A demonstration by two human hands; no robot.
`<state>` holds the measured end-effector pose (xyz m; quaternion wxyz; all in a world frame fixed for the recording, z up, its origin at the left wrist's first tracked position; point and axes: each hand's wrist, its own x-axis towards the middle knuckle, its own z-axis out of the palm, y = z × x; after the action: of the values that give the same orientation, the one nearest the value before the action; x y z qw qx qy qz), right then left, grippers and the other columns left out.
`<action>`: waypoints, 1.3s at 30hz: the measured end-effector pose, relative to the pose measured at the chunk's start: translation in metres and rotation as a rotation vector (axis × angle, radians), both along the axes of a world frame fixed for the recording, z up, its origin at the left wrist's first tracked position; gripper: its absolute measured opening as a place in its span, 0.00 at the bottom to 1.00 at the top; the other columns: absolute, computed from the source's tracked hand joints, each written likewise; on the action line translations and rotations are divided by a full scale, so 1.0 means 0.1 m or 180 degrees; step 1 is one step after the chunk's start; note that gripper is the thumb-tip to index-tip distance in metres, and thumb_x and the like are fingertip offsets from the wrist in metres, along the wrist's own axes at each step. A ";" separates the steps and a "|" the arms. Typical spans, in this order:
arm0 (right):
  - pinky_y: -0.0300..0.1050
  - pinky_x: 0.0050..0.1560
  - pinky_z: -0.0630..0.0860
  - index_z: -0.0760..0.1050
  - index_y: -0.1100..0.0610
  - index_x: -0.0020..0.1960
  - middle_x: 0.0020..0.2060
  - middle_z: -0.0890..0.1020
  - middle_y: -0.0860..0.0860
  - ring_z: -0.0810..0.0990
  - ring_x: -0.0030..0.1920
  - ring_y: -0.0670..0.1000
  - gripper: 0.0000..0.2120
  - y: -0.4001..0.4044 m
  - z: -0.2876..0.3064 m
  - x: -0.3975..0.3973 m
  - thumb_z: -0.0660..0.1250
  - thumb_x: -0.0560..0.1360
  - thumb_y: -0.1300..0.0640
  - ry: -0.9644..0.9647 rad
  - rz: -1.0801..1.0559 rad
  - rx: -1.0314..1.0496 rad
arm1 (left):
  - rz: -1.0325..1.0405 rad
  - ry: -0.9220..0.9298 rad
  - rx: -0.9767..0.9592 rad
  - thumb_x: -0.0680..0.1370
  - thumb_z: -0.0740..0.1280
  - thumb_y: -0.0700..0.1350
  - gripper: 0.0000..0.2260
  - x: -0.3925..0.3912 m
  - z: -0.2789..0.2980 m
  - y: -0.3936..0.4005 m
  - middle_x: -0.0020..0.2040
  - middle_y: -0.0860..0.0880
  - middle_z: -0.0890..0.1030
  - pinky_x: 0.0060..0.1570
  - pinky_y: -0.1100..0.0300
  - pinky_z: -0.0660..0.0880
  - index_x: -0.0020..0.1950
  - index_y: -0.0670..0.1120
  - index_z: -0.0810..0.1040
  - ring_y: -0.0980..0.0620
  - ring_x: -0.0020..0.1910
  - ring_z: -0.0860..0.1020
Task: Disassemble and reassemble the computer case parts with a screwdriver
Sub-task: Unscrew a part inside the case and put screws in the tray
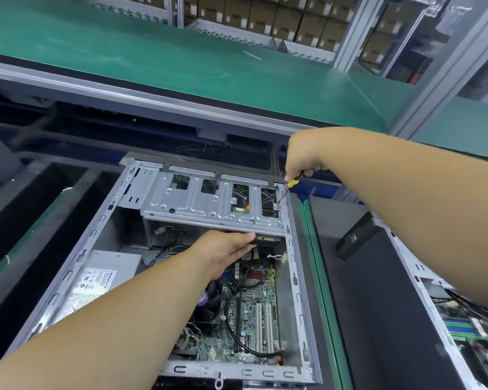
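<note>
Right hand [300,161] grips the screwdriver [286,191], tip slanting down-left onto a screw (drive cage corner); left hand [226,251] open.

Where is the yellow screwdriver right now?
In the head view, the right hand grips the screwdriver at the far right corner of the drive cage, its tip on a screw.

Head camera looks steeply down, close over the open case [290,277].
</note>
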<state>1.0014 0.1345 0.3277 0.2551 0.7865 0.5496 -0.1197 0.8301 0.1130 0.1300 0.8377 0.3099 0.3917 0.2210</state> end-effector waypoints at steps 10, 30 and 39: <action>0.39 0.31 0.64 0.77 0.56 0.46 0.38 0.76 0.51 0.73 0.35 0.51 0.10 -0.01 0.07 0.09 0.74 0.75 0.51 0.0187 0.0087 -0.0347 | -0.0012 -0.0012 0.0018 0.73 0.73 0.33 0.07 -0.01 -0.01 0.02 0.46 0.43 0.86 0.40 0.65 0.80 0.50 0.35 0.81 0.50 0.44 0.85; 0.37 0.23 0.63 0.74 0.61 0.41 0.32 0.73 0.54 0.63 0.22 0.49 0.15 -0.01 0.02 0.20 0.70 0.78 0.50 0.0666 -0.1085 -0.0072 | 0.0007 0.0053 -0.0022 0.72 0.73 0.33 0.05 -0.01 0.03 0.01 0.43 0.44 0.86 0.40 0.65 0.80 0.48 0.35 0.81 0.51 0.42 0.85; 0.42 0.35 0.69 0.73 0.48 0.43 0.43 0.78 0.46 0.76 0.43 0.52 0.06 -0.20 -0.02 0.26 0.69 0.75 0.50 -0.1093 0.2196 0.0189 | 0.0025 0.0038 -0.0039 0.72 0.73 0.33 0.06 -0.01 0.04 0.00 0.43 0.44 0.86 0.40 0.65 0.80 0.48 0.35 0.81 0.51 0.42 0.85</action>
<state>1.0276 0.1142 0.3259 0.3457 0.5711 0.7344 0.1226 0.8289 0.1130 0.1336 0.8363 0.3045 0.3992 0.2200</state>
